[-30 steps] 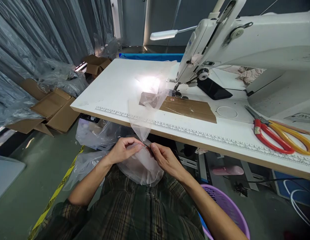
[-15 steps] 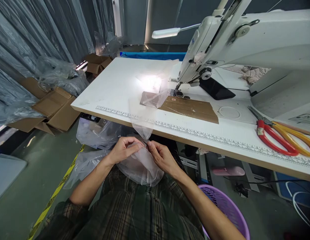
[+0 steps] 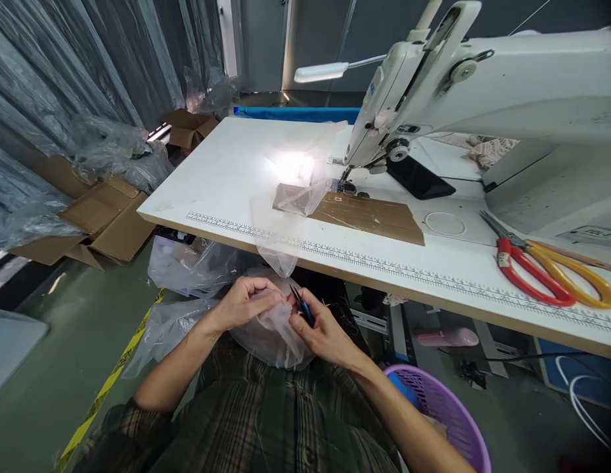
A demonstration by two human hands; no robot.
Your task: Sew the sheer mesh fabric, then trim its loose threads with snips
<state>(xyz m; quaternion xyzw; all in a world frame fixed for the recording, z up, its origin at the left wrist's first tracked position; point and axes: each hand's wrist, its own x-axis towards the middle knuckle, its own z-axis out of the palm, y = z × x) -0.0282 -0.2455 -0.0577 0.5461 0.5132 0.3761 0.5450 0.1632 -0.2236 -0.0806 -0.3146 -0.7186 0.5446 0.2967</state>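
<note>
Sheer whitish fabric lies bunched in my lap, and my left hand pinches its upper edge. In my right hand are small dark thread snips, blades pointing up and left beside the fabric. My right fingertips come close to the left ones at the cloth; whether they also grip it I cannot tell. Another stretch of the sheer material drapes over the table's front edge just above my hands. It runs up toward the needle area of the white sewing machine.
On the white table lie a brown card strip, a black phone and large scissors with red and yellow handles. A purple basket stands below at right. Open cardboard boxes sit on the floor at left.
The snips now show clearly in my right hand, which has turned and lowered slightly. My left hand keeps its pinch on the fabric. The view has shifted a little.
</note>
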